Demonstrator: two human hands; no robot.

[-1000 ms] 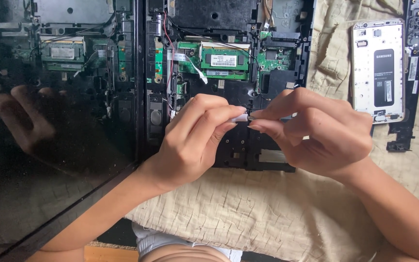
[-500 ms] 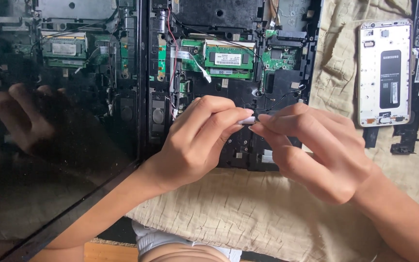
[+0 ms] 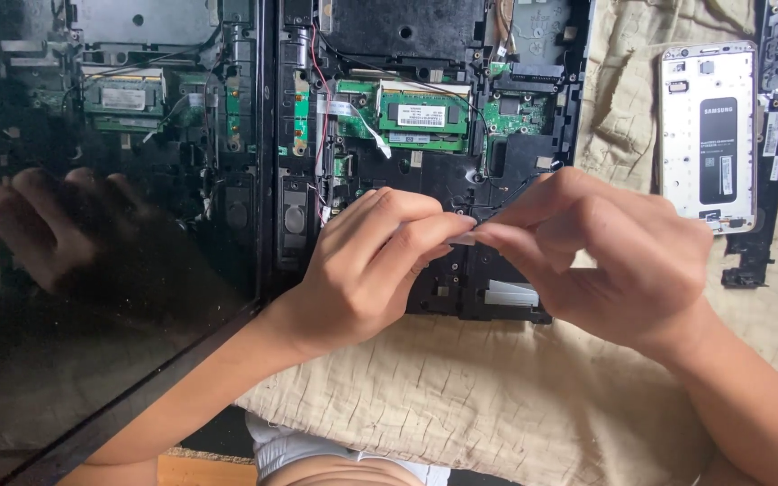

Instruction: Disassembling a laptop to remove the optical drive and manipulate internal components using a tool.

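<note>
Pinching one small pale strip (image 3: 463, 238) between both fingertips, left hand (image 3: 366, 270) and right hand (image 3: 623, 261) could drop it into the opened laptop base (image 3: 425, 180) near the cloth's (image 3: 461, 405) upper edge.

It looked like a home repair spot: an opened laptop (image 3: 425, 153) with bare circuit boards and a disassembled phone (image 3: 709, 135) lay on a quilted beige cloth (image 3: 461, 405).

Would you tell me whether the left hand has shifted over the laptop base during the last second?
No: the left hand remains by the green memory module, still pinching.
</note>
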